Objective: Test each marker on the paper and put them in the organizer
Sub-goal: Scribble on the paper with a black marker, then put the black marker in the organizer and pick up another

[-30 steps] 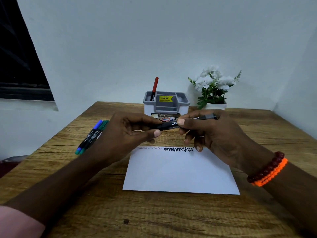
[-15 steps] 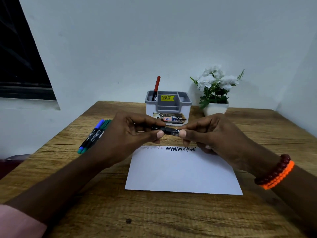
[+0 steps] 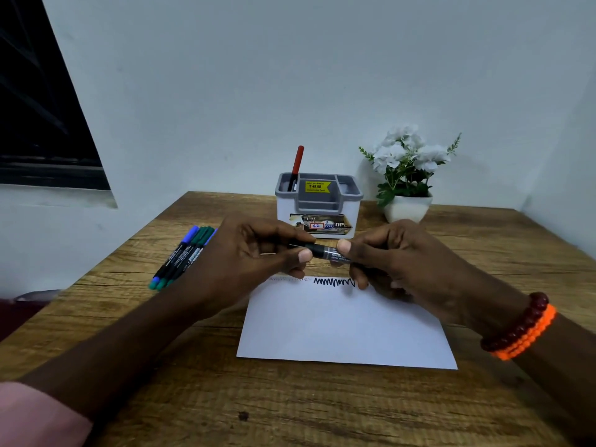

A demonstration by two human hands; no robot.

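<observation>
Hands meet over the paper [image 3: 345,324]: our left hand [image 3: 248,256] and right hand [image 3: 396,256] each pinch the black marker [image 3: 325,251], level, likely capping it for the organizer [image 3: 319,204] behind.

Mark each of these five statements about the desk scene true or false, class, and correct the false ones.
1. Both hands, left and right, hold the black marker above the white sheet of paper. True.
2. The grey plastic organizer holds no markers. False: a red marker stands in its left compartment.
3. A black zigzag scribble runs along the paper's far edge. True.
4. The blue and green markers lie right of the paper. False: they lie to its left, on the wooden table.
5. The white flowers in a white pot stand left of the organizer. False: right.
</observation>
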